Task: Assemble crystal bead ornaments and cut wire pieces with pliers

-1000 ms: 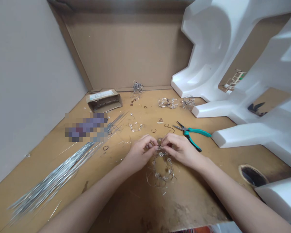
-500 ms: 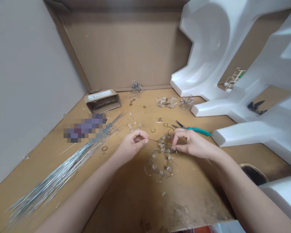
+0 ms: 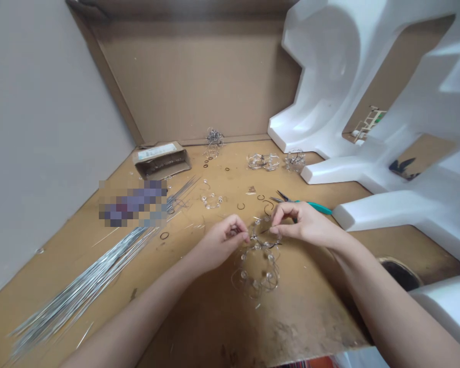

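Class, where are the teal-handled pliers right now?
In the head view, the pliers lie on the table right of centre, partly hidden behind the right hand, just left of a white moulded leg.

The box (image 3: 162, 159) looks like matt brown cardboard. The wires (image 3: 88, 281) are thin, shiny metal. The white frame (image 3: 322, 82) looks smooth and softly glossy.

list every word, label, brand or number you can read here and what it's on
No text is readable.
Pale label on the small open brown cardboard box: too small and blurred to read.
Pixelated purple item: any text is hidden.
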### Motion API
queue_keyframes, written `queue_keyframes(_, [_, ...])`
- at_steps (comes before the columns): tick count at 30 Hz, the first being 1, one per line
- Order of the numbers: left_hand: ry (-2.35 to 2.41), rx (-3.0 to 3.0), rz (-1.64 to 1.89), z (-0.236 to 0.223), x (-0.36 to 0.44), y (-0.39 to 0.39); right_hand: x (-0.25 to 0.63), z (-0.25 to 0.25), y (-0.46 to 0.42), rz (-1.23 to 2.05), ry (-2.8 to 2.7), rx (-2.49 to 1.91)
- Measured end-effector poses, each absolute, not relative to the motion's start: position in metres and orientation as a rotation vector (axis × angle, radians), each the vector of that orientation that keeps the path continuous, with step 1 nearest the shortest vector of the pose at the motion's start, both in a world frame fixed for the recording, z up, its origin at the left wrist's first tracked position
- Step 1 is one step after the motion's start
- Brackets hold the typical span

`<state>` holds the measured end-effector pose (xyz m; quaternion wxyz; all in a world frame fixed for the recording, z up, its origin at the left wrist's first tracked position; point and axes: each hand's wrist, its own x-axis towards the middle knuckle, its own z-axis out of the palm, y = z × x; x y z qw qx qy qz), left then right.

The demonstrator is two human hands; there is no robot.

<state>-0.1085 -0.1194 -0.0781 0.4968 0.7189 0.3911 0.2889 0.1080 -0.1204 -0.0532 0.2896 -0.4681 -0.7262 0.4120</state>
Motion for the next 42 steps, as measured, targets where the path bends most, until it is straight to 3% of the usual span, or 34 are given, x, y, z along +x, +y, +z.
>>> queue_keyframes(10, [0.882,1.721,0.695,-0.077,-0.1,-0.132,0.076,-0.064,-0.131,1.199,-1.839,-1.114])
queue_keyframes(17, [0.951,1.635,0.83,-0.07,-0.104,-0.129,0.079,-0.073,-0.125,1.476,-1.735,-1.003])
queue_keyframes(30, [0.919,1.355,0.876,-0.082,-0.099,-0.126,0.075,-0.076,-0.127,1.274,-1.829,-1.21])
queue_keyframes(42, [0.841,1.297,0.868,-0.083,-0.097,-0.127,0.078,-0.078,-0.126,1.491,-1.677,-1.178])
